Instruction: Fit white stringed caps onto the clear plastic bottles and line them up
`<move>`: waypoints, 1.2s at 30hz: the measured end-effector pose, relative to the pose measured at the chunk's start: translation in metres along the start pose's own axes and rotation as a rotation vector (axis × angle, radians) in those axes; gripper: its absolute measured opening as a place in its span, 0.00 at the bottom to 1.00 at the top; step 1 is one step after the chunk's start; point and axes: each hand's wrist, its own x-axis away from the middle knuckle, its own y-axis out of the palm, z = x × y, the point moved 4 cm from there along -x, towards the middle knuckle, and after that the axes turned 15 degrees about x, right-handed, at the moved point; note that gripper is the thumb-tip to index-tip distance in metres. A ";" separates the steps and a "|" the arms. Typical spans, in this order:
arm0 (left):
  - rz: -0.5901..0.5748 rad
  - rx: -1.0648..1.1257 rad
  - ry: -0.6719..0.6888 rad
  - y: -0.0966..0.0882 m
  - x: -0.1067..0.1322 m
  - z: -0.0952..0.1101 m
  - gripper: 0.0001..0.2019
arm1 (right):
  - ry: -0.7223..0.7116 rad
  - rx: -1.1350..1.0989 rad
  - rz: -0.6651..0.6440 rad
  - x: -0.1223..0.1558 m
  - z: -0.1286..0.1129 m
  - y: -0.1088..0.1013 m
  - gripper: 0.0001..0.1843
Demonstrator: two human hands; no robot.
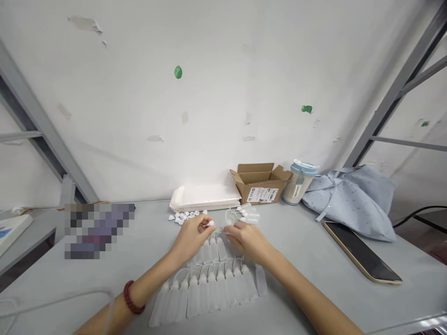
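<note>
My left hand (191, 236) pinches a small white cap (211, 223) between thumb and forefinger. Just right of it, my right hand (249, 239) has its fingers curled together at the top of the back row of bottles; what they grip is hidden. Below both hands lies a front row of translucent squeeze bottles (212, 291) with thin bent spouts. A shorter second row of squeeze bottles (209, 251) lies behind, partly covered by my hands. Several loose white caps (185, 216) are heaped beyond my left hand. More clear bottles (249, 214) lie beyond my right hand.
Along the wall stand a stack of white sheets or bags (206, 197), an open cardboard box (263, 186) and a cup with a blue lid (299, 184). To the right are a pale blue cloth bag (349, 200) and a phone (361, 253). A cable (70, 296) crosses the left front.
</note>
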 end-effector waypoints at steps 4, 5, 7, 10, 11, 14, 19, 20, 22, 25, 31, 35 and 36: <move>0.033 0.265 -0.144 -0.010 0.021 -0.013 0.13 | -0.080 -0.004 0.127 0.001 -0.011 0.000 0.10; 0.026 0.305 -0.167 -0.009 0.023 -0.014 0.13 | -0.095 -0.012 0.156 0.002 -0.014 -0.001 0.09; 0.011 0.378 -0.196 -0.009 0.025 -0.012 0.14 | -0.115 -0.039 0.206 0.003 -0.020 -0.003 0.09; -0.011 0.469 -0.229 -0.009 0.024 -0.007 0.16 | -0.124 -0.169 0.256 0.005 -0.026 -0.009 0.07; -0.024 0.500 -0.238 -0.009 0.024 -0.006 0.16 | -0.117 -0.248 0.259 0.006 -0.027 -0.011 0.07; -0.087 0.605 -0.240 -0.009 0.024 -0.004 0.17 | -0.082 -0.514 0.202 0.007 -0.030 -0.015 0.04; -0.140 0.684 -0.224 -0.012 0.025 0.001 0.15 | -0.030 -0.734 0.075 0.009 -0.033 -0.020 0.05; -0.151 0.688 -0.234 -0.012 0.026 0.003 0.15 | -0.031 -0.756 0.062 0.009 -0.033 -0.021 0.06; -0.200 0.701 -0.245 -0.012 0.027 0.007 0.13 | -0.041 -0.814 0.029 0.010 -0.034 -0.020 0.07; -0.291 0.710 -0.236 -0.011 0.030 0.013 0.12 | -0.024 -0.949 -0.026 0.011 -0.035 -0.016 0.07; -0.301 0.646 -0.211 -0.009 0.036 0.022 0.13 | 0.075 -1.241 -0.069 0.013 -0.036 -0.019 0.04; -0.242 0.570 -0.161 -0.006 0.040 0.021 0.13 | 0.108 -1.364 -0.168 0.013 -0.036 -0.021 0.02; -0.245 0.568 -0.161 -0.006 0.040 0.020 0.14 | 0.112 -1.401 -0.194 0.013 -0.036 -0.020 0.02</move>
